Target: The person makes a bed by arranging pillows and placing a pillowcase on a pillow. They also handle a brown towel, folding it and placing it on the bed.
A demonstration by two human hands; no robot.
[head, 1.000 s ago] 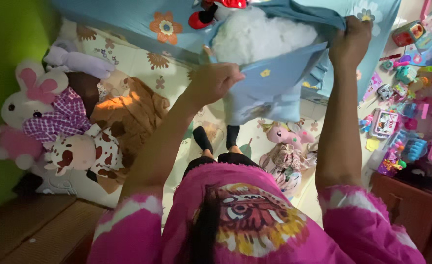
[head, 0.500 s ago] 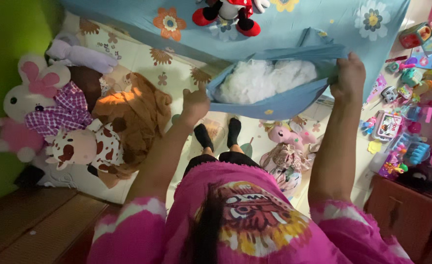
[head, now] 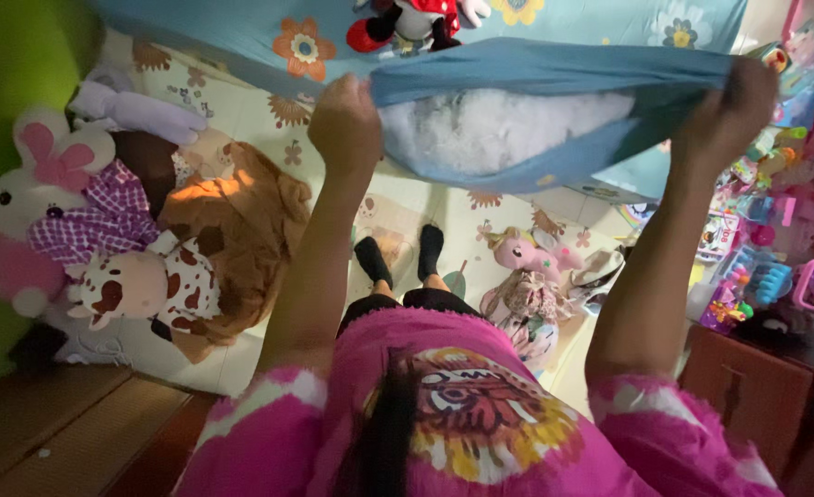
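While both hands pull its mouth wide, the blue pillowcase (head: 554,74) hangs up high so the white pillow (head: 499,129) sits inside; the left hand (head: 344,124) and right hand (head: 725,115) each pinch one corner tight, above the bed (head: 241,110)

One blue pillowcase (head: 554,74), one white pillow (head: 499,129), two gripping hands.
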